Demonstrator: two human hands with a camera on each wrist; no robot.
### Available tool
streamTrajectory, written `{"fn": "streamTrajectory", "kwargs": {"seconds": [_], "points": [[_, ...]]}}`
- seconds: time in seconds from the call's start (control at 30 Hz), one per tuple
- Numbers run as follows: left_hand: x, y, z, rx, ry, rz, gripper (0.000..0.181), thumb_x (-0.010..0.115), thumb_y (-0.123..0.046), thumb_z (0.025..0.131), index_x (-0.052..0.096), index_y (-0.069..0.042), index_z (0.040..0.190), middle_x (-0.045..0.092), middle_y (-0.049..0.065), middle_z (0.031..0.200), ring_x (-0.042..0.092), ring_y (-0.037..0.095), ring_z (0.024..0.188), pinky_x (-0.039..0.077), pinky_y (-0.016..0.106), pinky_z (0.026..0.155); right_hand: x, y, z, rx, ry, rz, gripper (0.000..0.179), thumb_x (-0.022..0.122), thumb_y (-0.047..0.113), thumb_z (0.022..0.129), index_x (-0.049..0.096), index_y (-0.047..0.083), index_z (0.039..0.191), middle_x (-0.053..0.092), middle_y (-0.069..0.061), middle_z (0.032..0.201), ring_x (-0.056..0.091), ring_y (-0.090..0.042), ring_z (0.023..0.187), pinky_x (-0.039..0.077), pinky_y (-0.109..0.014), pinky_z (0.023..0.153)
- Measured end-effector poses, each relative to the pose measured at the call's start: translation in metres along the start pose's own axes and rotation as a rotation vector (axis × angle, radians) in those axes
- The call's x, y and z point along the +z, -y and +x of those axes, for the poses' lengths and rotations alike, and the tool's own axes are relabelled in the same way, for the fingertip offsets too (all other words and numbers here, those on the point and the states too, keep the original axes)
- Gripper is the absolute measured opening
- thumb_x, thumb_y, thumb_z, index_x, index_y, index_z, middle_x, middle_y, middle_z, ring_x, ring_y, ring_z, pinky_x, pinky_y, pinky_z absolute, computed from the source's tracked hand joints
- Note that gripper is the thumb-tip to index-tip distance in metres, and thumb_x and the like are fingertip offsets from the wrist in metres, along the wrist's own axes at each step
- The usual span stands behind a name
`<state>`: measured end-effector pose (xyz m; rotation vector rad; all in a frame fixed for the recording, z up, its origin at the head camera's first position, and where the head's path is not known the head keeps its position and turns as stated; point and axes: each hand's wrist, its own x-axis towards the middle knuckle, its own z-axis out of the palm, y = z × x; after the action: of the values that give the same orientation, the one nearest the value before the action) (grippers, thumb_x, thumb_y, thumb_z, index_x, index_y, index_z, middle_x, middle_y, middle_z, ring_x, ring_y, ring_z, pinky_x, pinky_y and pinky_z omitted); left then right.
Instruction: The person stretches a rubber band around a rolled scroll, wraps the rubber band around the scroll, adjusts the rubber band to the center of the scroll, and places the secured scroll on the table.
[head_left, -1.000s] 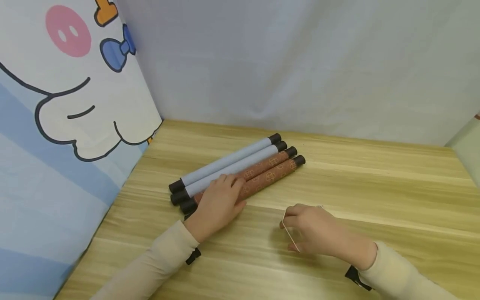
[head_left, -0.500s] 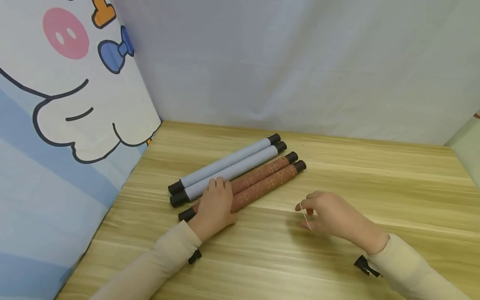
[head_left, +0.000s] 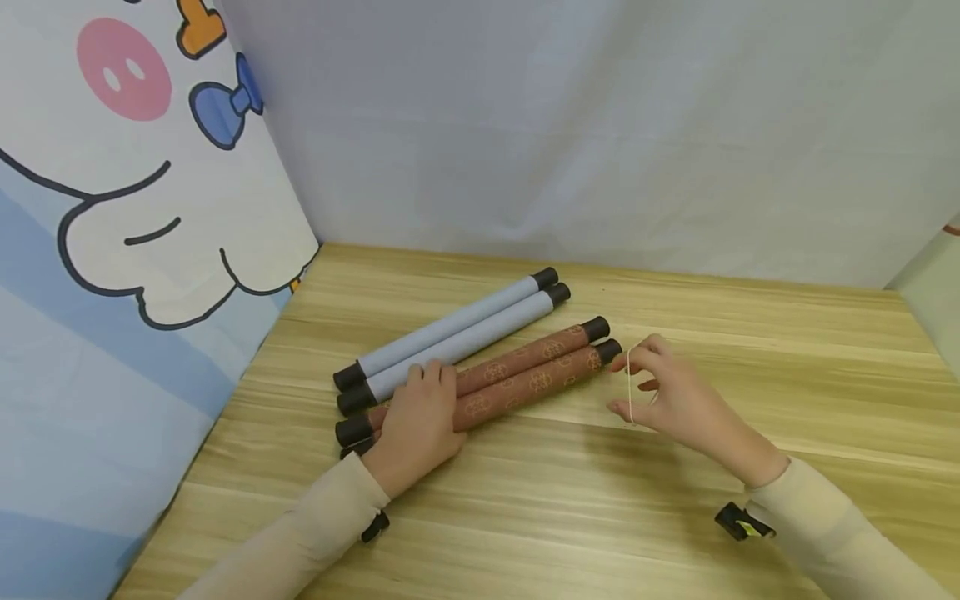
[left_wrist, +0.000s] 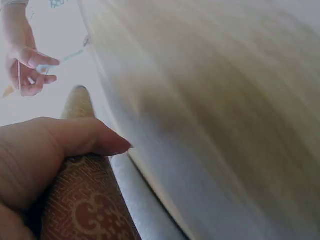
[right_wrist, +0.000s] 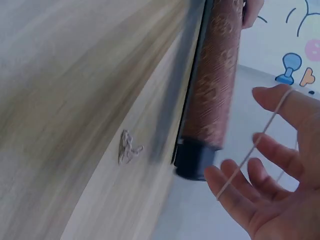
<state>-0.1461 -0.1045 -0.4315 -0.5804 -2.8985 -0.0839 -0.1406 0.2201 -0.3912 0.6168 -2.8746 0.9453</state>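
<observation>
My left hand [head_left: 420, 421] grips two brown scrolls [head_left: 536, 372] with a gold pattern and black end caps, held side by side. In the left wrist view, the thumb [left_wrist: 95, 137] lies across a brown scroll [left_wrist: 92, 200]. My right hand [head_left: 678, 404] is just beyond the scrolls' right ends, its thumb and fingers spread apart inside a thin pale elastic band [head_left: 629, 387]. The right wrist view shows the band [right_wrist: 250, 152] stretched between thumb and fingers, beside the black end cap [right_wrist: 195, 159]. Two light-blue scrolls [head_left: 457, 325] lie together behind the brown pair.
A small tangle of pale bands [right_wrist: 127, 147] lies on the wooden table [head_left: 810, 375] in the right wrist view. A plain pale curtain [head_left: 600, 142] hangs behind the table, and a cartoon-printed cloth [head_left: 150, 225] borders its left side.
The brown scrolls have come away from the blue pair, towards me and slightly right at their far ends. My right hand has moved right and forward with the band, to beside the scroll ends.
</observation>
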Motion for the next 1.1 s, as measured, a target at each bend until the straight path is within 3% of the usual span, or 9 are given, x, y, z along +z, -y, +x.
{"fn": "streamTrajectory", "kwargs": {"seconds": [0.17, 0.27, 0.43, 0.53, 0.63, 0.77, 0.93, 1.1], "points": [[-0.012, 0.004, -0.009, 0.045, -0.047, -0.092, 0.068, 0.089, -0.031, 0.061, 0.053, -0.001, 0.111, 0.055, 0.011, 0.096, 0.055, 0.026, 0.082, 0.051, 0.038, 0.063, -0.007, -0.005, 0.002, 0.074, -0.138, 0.112, 0.046, 0.083, 0.013, 0.077, 0.055, 0.003, 0.112, 0.044, -0.016, 0.116, 0.053, -0.033, 0.108, 0.061, -0.04, 0.08], [-0.016, 0.005, -0.014, 0.067, -0.053, -0.136, 0.072, 0.09, -0.029, 0.062, 0.052, 0.0, 0.116, 0.057, 0.011, 0.099, 0.057, 0.026, 0.087, 0.053, 0.04, 0.072, -0.008, -0.005, 0.002, 0.12, -0.169, 0.204, 0.057, 0.083, 0.016, 0.078, 0.046, 0.003, 0.12, 0.04, -0.018, 0.124, 0.05, -0.036, 0.115, 0.061, -0.029, 0.08], [-0.017, 0.005, -0.017, 0.135, -0.084, -0.13, 0.082, 0.092, -0.03, 0.06, 0.051, 0.0, 0.125, 0.06, 0.012, 0.106, 0.06, 0.027, 0.094, 0.054, 0.043, 0.081, -0.005, 0.002, 0.0, 0.19, -0.138, 0.466, 0.065, 0.075, 0.014, 0.086, 0.033, 0.011, 0.134, 0.035, -0.007, 0.138, 0.053, -0.021, 0.119, 0.056, -0.018, 0.078], [-0.018, 0.006, -0.018, 0.188, -0.1, -0.096, 0.083, 0.093, -0.033, 0.059, 0.051, -0.003, 0.124, 0.059, 0.01, 0.107, 0.059, 0.026, 0.095, 0.053, 0.042, 0.079, -0.002, 0.006, 0.0, 0.217, -0.122, 0.559, 0.056, 0.071, 0.016, 0.09, 0.036, 0.022, 0.134, 0.04, 0.0, 0.136, 0.055, -0.007, 0.112, 0.054, -0.018, 0.079], [-0.02, 0.009, -0.018, 0.239, -0.122, -0.063, 0.083, 0.093, -0.035, 0.058, 0.052, -0.006, 0.123, 0.058, 0.007, 0.11, 0.058, 0.024, 0.098, 0.052, 0.041, 0.079, -0.001, 0.008, 0.0, 0.19, -0.092, 0.69, 0.044, 0.065, 0.013, 0.094, 0.042, 0.025, 0.13, 0.048, 0.002, 0.128, 0.059, -0.003, 0.109, 0.053, -0.018, 0.083], [-0.024, 0.014, -0.018, 0.318, -0.14, -0.033, 0.08, 0.092, -0.032, 0.06, 0.052, -0.01, 0.126, 0.058, 0.005, 0.116, 0.058, 0.022, 0.105, 0.05, 0.039, 0.081, -0.002, 0.005, 0.0, 0.114, -0.03, 0.894, 0.028, 0.056, 0.003, 0.097, 0.051, 0.016, 0.121, 0.055, 0.003, 0.119, 0.066, -0.006, 0.109, 0.056, -0.02, 0.086], [-0.027, 0.02, -0.018, 0.395, -0.128, -0.005, 0.079, 0.091, -0.034, 0.063, 0.052, -0.012, 0.128, 0.058, 0.004, 0.121, 0.057, 0.022, 0.107, 0.049, 0.037, 0.082, -0.004, -0.001, -0.001, 0.106, 0.02, 0.935, 0.015, 0.055, 0.003, 0.098, 0.062, 0.014, 0.105, 0.062, 0.006, 0.107, 0.069, -0.008, 0.101, 0.058, -0.027, 0.086], [-0.026, 0.022, -0.019, 0.423, -0.114, 0.016, 0.076, 0.09, -0.02, 0.059, 0.054, -0.013, 0.125, 0.058, 0.004, 0.117, 0.056, 0.022, 0.104, 0.048, 0.037, 0.081, -0.01, -0.008, -0.002, 0.109, -0.067, 0.873, 0.006, 0.056, 0.006, 0.098, 0.062, 0.004, 0.101, 0.067, 0.002, 0.095, 0.07, -0.012, 0.09, 0.061, -0.033, 0.079]]}}
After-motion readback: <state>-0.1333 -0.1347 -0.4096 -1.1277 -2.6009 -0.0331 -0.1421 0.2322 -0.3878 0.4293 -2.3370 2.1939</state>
